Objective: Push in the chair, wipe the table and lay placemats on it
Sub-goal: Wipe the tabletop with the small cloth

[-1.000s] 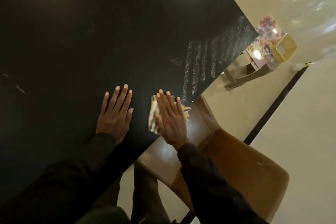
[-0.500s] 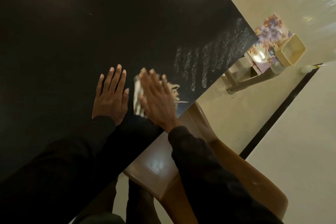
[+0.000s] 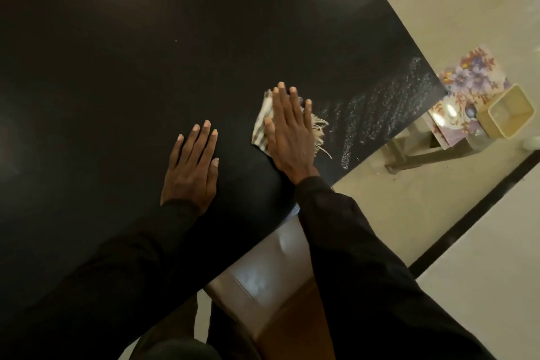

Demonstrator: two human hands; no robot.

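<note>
The black table (image 3: 146,67) fills most of the head view. My right hand (image 3: 289,134) lies flat on a striped, fringed cloth (image 3: 261,126) and presses it onto the tabletop, a little in from the near edge. Wet streaks (image 3: 380,114) glisten on the table just right of the cloth, toward the corner. My left hand (image 3: 191,166) rests flat on the bare tabletop to the left, fingers slightly apart, holding nothing. A brown chair (image 3: 263,286) stands under the near edge below my right arm. Floral placemats (image 3: 467,79) lie on a low stand beyond the table's corner.
A beige square container (image 3: 511,111) sits on the placemats at the right. The stand's frame (image 3: 415,155) rests on the pale tiled floor, which has a dark stripe (image 3: 467,219) running across it.
My right hand has slid the cloth away from the near edge, farther onto the table. My left hand has moved along beside it, still flat.
</note>
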